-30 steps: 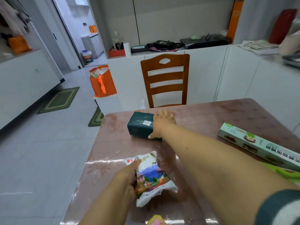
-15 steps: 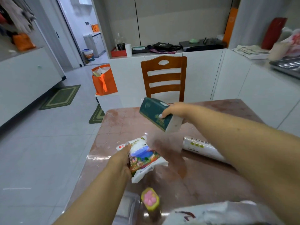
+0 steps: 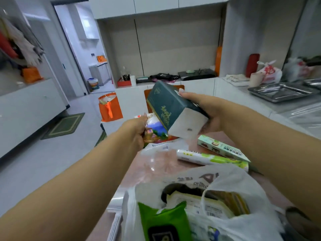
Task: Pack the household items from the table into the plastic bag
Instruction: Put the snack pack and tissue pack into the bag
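1. The right hand (image 3: 206,112) is clamped around a dark green rectangular tissue pack with a white end (image 3: 171,110), holding it tilted in the air above the far part of the surface.
2. The left hand (image 3: 134,128) grips a white plastic pouch printed with a colourful landscape (image 3: 155,130), lifted just beside and partly under the tissue pack.
3. A thin white plastic bag with grey lettering (image 3: 231,181) stands open at the near edge of the glossy pinkish surface (image 3: 156,169).
4. Inside the bag lie a bright green soft wipes pack with a black flap (image 3: 165,221) and, beside it, a flat pale yellow packet with a printed label (image 3: 199,204); what lies deeper I cannot tell.
5. Beyond the bag, on the surface, rest a white and green roll in a wrapper (image 3: 212,158) and a long pale green cardboard box (image 3: 223,148), side by side.
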